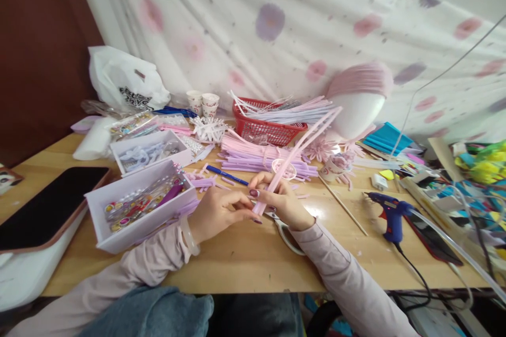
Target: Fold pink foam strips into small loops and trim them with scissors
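Several pale pink pipe cleaners (302, 146) are held together over the table's front half, slanting up and to the right. Around their lower part, the fingers of my right hand (285, 204) are closed. My left hand (217, 211) pinches at their bottom ends, with thumb and fingertips together. Beneath my right hand lies a pair of scissors (290, 238), its blades mostly hidden. Just behind the hands is a paper cup (290, 169) with pink bits in it. A blue pen (227, 174) lies to the left of that cup.
Bundled pink and purple pipe cleaners (241, 155) lie before a red basket (256, 129). White boxes (138, 231) of trinkets stand left, near a tablet (51, 205). At right are a wooden stick (343, 206), a blue glue gun (389, 213) with its cord, and a white head form (356, 113).
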Action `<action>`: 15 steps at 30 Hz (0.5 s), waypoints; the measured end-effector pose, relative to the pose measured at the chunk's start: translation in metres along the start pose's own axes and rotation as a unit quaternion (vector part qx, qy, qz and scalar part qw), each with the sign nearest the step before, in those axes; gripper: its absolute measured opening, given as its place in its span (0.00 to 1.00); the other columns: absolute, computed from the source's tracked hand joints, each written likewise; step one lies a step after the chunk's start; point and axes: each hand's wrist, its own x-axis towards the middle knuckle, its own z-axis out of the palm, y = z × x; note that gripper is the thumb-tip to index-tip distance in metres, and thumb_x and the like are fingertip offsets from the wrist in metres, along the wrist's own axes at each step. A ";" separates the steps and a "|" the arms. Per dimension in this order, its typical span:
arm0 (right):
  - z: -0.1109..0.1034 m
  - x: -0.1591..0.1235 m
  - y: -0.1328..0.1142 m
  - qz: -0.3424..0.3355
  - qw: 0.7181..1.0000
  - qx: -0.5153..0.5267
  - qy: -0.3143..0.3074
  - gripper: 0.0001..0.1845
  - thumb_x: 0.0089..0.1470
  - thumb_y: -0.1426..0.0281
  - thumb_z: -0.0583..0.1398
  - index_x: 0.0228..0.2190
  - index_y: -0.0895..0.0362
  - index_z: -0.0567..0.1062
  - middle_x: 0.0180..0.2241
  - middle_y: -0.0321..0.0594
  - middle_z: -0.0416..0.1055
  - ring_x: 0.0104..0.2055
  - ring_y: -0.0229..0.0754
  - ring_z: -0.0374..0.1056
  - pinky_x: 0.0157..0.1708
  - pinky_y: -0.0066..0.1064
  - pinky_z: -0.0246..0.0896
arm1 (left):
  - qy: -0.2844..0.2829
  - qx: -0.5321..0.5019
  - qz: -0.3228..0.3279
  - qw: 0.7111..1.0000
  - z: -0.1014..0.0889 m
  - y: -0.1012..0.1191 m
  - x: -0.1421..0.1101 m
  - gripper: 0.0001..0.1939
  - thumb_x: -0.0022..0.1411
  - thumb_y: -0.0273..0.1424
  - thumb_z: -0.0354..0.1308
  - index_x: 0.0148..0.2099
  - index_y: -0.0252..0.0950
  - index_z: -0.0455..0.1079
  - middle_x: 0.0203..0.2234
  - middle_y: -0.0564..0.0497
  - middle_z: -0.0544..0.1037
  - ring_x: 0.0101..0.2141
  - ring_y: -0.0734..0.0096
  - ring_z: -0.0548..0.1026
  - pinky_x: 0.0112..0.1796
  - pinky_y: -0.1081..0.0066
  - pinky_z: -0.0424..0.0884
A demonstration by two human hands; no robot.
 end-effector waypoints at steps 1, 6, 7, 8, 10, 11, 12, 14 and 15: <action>0.000 0.000 0.000 0.003 1.000 0.001 -0.002 0.12 0.46 0.65 0.64 0.30 0.58 0.70 0.19 0.29 0.63 0.16 0.28 0.51 0.15 0.21 0.41 | -0.003 0.013 0.012 1.000 0.000 -0.001 0.000 0.01 0.47 0.30 0.66 0.26 0.38 0.77 0.22 0.50 0.78 0.24 0.69 0.73 0.27 0.74 0.65; -0.001 -0.001 -0.004 -0.007 1.000 -0.002 -0.024 0.13 0.46 0.66 0.64 0.34 0.58 0.70 0.16 0.27 0.59 0.15 0.27 0.48 0.16 0.21 0.39 | 0.014 0.003 0.017 1.000 -0.002 -0.001 -0.003 0.09 0.42 0.29 0.69 0.24 0.36 0.70 0.19 0.53 0.73 0.22 0.74 0.69 0.27 0.75 0.63; -0.001 -0.002 -0.004 -0.011 0.999 -0.004 -0.031 0.14 0.46 0.67 0.64 0.36 0.57 0.69 0.16 0.25 0.57 0.15 0.27 0.47 0.16 0.21 0.39 | 0.027 -0.015 0.016 0.999 -0.002 0.000 -0.003 0.12 0.40 0.28 0.69 0.25 0.36 0.68 0.18 0.55 0.70 0.22 0.75 0.67 0.27 0.75 0.63; -0.002 -0.002 -0.004 -0.011 0.999 -0.006 -0.039 0.17 0.46 0.68 0.64 0.39 0.57 0.68 0.15 0.24 0.56 0.15 0.27 0.47 0.16 0.21 0.40 | 0.042 -0.035 0.016 0.998 -0.002 0.002 -0.003 0.14 0.39 0.27 0.70 0.27 0.37 0.67 0.19 0.56 0.68 0.22 0.76 0.66 0.27 0.75 0.64; -0.002 -0.003 -0.004 -0.010 0.998 -0.008 -0.061 0.22 0.45 0.69 0.65 0.43 0.56 0.67 0.15 0.23 0.55 0.16 0.27 0.48 0.17 0.21 0.42 | 0.064 -0.063 0.016 0.996 -0.003 0.006 -0.003 0.15 0.41 0.26 0.68 0.33 0.37 0.68 0.22 0.56 0.67 0.23 0.76 0.66 0.28 0.75 0.64; -0.002 -0.004 -0.004 -0.010 0.997 -0.008 -0.070 0.25 0.45 0.69 0.65 0.45 0.57 0.66 0.15 0.24 0.56 0.16 0.28 0.49 0.17 0.21 0.44 | 0.068 -0.070 0.011 0.995 -0.002 0.008 -0.002 0.14 0.44 0.27 0.67 0.35 0.37 0.69 0.24 0.55 0.68 0.24 0.76 0.66 0.28 0.75 0.64; -0.001 -0.004 -0.005 -0.010 0.997 -0.007 -0.076 0.27 0.44 0.70 0.65 0.46 0.57 0.65 0.16 0.24 0.58 0.17 0.28 0.51 0.18 0.21 0.46 | 0.064 -0.072 0.003 0.995 -0.002 0.009 -0.001 0.11 0.47 0.27 0.65 0.35 0.36 0.70 0.26 0.53 0.70 0.25 0.75 0.67 0.28 0.75 0.65; 0.001 -0.005 -0.005 -0.013 0.997 -0.006 -0.081 0.31 0.44 0.70 0.65 0.49 0.58 0.63 0.17 0.25 0.60 0.18 0.28 0.53 0.18 0.21 0.49 | 0.037 -0.074 -0.023 0.996 -0.002 0.011 0.000 0.05 0.52 0.30 0.61 0.33 0.34 0.72 0.27 0.50 0.72 0.26 0.73 0.69 0.27 0.75 0.65; 0.002 -0.005 -0.006 -0.013 0.997 -0.005 -0.080 0.33 0.44 0.71 0.65 0.51 0.58 0.61 0.17 0.25 0.61 0.18 0.29 0.54 0.18 0.21 0.50 | 0.023 -0.076 -0.042 0.996 -0.001 0.012 0.001 0.05 0.52 0.31 0.60 0.31 0.34 0.73 0.26 0.49 0.73 0.26 0.73 0.70 0.26 0.75 0.65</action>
